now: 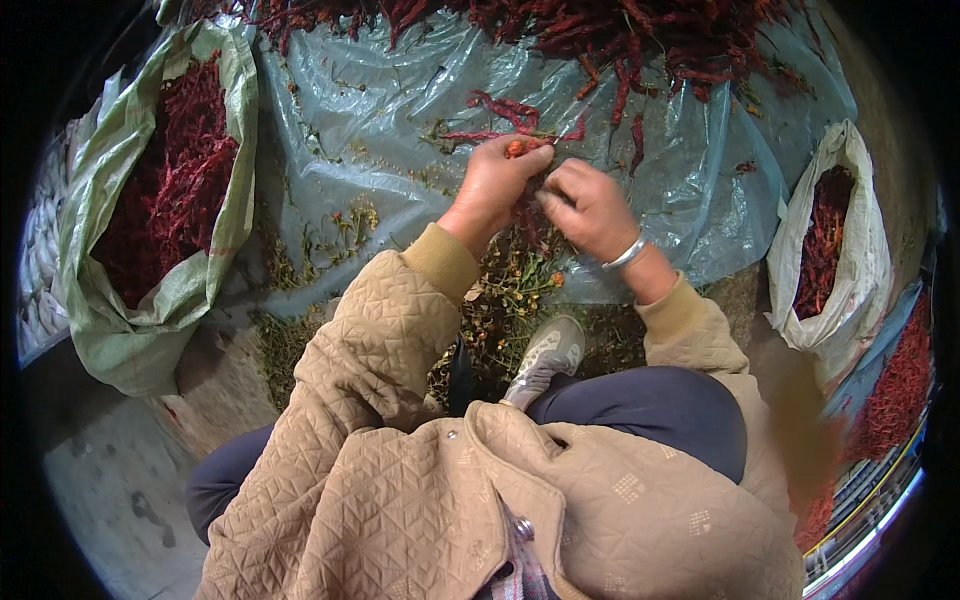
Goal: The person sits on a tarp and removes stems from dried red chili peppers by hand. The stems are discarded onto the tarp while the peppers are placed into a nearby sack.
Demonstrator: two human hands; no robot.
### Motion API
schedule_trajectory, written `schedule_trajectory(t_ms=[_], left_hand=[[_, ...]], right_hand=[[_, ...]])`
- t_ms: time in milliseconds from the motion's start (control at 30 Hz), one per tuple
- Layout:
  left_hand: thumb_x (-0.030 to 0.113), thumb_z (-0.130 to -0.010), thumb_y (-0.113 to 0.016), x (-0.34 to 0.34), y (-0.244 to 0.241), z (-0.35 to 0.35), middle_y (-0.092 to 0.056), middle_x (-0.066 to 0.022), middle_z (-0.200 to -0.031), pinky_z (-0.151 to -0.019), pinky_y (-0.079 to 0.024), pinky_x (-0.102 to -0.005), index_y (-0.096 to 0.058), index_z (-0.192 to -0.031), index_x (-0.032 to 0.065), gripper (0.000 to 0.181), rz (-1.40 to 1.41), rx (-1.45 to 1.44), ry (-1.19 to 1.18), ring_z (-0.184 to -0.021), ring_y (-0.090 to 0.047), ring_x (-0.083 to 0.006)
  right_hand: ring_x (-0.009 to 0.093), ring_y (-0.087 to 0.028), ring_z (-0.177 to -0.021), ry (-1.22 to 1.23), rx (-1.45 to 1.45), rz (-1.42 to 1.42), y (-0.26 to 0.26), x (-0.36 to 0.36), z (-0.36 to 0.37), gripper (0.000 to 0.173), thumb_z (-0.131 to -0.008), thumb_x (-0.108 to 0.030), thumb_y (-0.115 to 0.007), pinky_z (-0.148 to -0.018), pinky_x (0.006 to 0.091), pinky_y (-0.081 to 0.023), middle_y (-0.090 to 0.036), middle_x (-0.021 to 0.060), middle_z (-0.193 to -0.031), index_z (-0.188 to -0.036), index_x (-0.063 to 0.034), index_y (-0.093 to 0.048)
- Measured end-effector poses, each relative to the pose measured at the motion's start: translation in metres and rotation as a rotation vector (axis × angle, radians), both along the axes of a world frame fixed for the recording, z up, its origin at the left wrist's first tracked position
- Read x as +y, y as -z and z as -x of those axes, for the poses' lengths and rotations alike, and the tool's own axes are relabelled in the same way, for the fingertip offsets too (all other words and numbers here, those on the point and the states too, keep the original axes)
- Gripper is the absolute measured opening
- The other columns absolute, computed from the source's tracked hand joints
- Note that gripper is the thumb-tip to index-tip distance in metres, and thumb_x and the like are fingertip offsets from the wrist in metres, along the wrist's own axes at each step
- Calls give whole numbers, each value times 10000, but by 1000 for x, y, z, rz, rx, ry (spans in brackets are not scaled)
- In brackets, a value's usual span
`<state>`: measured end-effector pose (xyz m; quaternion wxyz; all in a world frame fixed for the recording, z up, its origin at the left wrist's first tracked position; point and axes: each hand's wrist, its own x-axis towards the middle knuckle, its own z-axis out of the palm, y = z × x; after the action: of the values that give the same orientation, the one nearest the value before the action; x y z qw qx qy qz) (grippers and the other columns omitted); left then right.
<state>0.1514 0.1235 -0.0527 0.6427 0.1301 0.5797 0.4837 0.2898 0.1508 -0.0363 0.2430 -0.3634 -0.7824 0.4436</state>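
Note:
In front of me, my left hand (499, 180) grips a red-orange dried chili pepper (523, 148) between thumb and fingers. Close beside it, lower and to the right, is my right hand (592, 206), its fingers curled and a silver bangle (626, 253) on the wrist. Its fingertips meet near dark red chilies (529, 221) hanging between the hands; whether they pinch one is hidden. Just beyond my left hand, several loose red chilies (504, 111) lie on a clear plastic sheet (375, 97).
A large heap of dried chilies (675, 37) covers the sheet's far side. Open woven sacks of red chilies stand left (236, 150) and right (874, 255). Dry stems and plant scraps (510, 300) litter the ground by my shoe (551, 352). More red material (896, 390) lies far right.

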Motion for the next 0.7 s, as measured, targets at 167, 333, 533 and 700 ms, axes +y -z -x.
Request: schedule_trajectory(t_ms=[167, 333, 533, 700], left_hand=[[111, -790, -609, -7, -14, 11, -579, -23, -711, -521, -444, -225, -572, -896, -7, 163, 44, -55, 117, -587, -533, -86], [127, -792, -604, -21, -22, 10, -559, -1, -664, -502, -425, -238, -579, -843, 2, 138, 52, 90, 249, -584, -525, -83], [97, -743, -605, -20, -17, 42, -495, -119, -619, -530, -387, -313, -550, -784, 0, 119, -553, 617, 1003, -557, -469, -135], [153, -775, -619, -19, -33, 62, -519, 6, -614, -500, -364, -246, -567, -748, 4, 160, -260, 1, 1141, -553, -461, -87]], right_hand=[[59, -474, -589, 320, 279, 714, 18, 31, -9, 190, -803, -195, -618, -519, 215, -394, -584, -12, -697, -801, -6, -608], [49, -501, -645, 164, 309, 634, 19, 23, 11, 113, -780, -96, -618, -582, 208, -419, -587, -11, -711, -819, 7, -593], [50, -471, -598, -160, 264, 1030, 39, 7, -5, 77, -745, -73, -623, -544, 200, -378, -561, -18, -683, -786, -22, -583], [62, -449, -583, -260, 850, 1238, 3, -2, -6, 105, -799, -132, -602, -540, 183, -348, -529, -12, -671, -806, -35, -562]])
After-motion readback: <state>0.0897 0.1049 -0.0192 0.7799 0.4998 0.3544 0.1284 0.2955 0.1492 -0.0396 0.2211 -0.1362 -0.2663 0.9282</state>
